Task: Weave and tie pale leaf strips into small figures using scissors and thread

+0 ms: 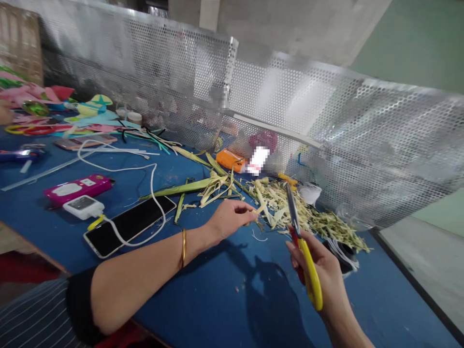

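Note:
My left hand (234, 220) reaches over the blue table, thumb and fingers pinched on a small pale strip of dried leaf (261, 209). My right hand (321, 258) grips scissors (308, 270) with yellow and red handles, their blades pointing up and away from me. The blades look closed or nearly so. Just beyond both hands lies a heap of cut pale and green leaf pieces (286, 200). Longer green and straw-coloured leaves (195, 186) stretch out to the left of the heap.
A black phone (130, 227), a white charger (83, 207) with its cable and a magenta device (78, 188) lie left. Behind stands a perforated metal screen (174, 72). An orange packet (232, 159) rests against it. Coloured paper pieces (96, 108) cover the far left.

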`<state>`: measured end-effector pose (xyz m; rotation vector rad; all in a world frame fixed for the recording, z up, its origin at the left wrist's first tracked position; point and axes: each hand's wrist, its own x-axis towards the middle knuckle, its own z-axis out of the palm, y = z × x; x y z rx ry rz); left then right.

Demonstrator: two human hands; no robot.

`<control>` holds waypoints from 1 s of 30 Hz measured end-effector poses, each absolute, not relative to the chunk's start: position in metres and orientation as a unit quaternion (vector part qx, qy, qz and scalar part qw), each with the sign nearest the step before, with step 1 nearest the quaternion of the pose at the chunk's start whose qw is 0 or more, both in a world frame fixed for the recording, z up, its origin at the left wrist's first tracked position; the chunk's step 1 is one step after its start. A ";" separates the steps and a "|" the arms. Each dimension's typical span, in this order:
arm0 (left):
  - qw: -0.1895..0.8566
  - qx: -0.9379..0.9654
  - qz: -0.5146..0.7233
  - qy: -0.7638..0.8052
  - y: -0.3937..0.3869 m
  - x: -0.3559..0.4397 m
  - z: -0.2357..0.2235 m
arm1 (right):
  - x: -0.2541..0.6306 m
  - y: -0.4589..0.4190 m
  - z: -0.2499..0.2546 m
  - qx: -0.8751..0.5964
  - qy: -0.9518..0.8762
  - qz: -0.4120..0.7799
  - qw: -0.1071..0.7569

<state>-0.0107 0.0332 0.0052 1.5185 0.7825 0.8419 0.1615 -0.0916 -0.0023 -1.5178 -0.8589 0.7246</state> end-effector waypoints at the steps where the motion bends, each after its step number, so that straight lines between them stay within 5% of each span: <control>1: 0.544 0.676 0.366 0.338 0.034 -0.011 0.005 | 0.161 -0.091 -0.003 -0.654 -0.368 0.317 0.581; 7: 0.161 0.870 0.392 0.251 0.024 -0.017 0.004 | 0.155 -0.088 -0.010 -0.594 -0.352 0.405 0.599; 12: 0.073 0.934 0.312 0.157 0.008 -0.019 0.006 | 0.147 -0.087 -0.016 -0.550 -0.332 0.451 0.620; 18: 0.152 0.942 0.281 0.101 -0.005 -0.014 -0.002 | 0.142 -0.085 -0.016 -0.559 -0.307 0.420 0.646; 23: 0.193 0.877 0.395 0.195 0.000 -0.011 -0.003 | 0.147 -0.085 -0.012 -0.566 -0.287 0.387 0.669; 30: 0.628 0.640 0.318 0.308 0.000 0.003 -0.009 | 0.146 -0.087 -0.004 -0.597 -0.325 0.330 0.655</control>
